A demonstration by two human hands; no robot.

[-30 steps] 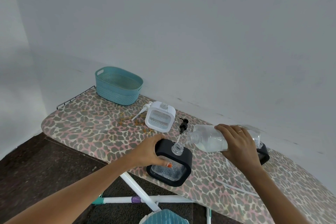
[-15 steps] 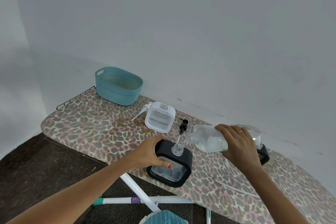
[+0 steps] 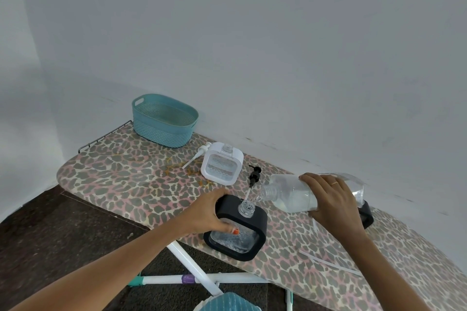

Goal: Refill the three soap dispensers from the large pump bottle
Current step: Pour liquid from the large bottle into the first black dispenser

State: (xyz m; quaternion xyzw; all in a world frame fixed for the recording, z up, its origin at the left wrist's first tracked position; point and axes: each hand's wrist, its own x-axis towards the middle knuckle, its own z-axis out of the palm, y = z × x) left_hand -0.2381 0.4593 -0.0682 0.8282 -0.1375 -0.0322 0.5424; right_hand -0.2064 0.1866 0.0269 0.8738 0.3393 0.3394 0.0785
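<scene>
**Soap goes into the black dispenser at the board's edge**

On a leopard-print ironing board (image 3: 121, 179) set against a pale wall, a person is mid-pour. A teal basket (image 3: 164, 121) stands at the far end, well apart from the work. The large bottle (image 3: 290, 194), its pump off, lies nearly level in the right hand (image 3: 331, 199), which is wrapped around its middle; its mouth hangs just above the open neck of the black dispenser (image 3: 237, 227), and a thin clear stream appears to pass between them. The left hand (image 3: 209, 212) is clasped on that dispenser's near shoulder, thumb across the front window, steadying it at the near edge. A white dispenser (image 3: 222, 163) stands uncapped behind, liquid showing low in its window, with its white pump (image 3: 197, 155) lying just beside it. A third, black one (image 3: 366, 214) is mostly hidden behind the right wrist. A black pump (image 3: 254, 175) lies between the white dispenser and the bottle's mouth.

Judging by this, the filling of the front dispenser is the step in hand. The next move calls for tipping the bottle back once the level nears the neck, keeping the mouth over the narrow opening so nothing runs onto the cover, then screwing the black pump back on
</scene>
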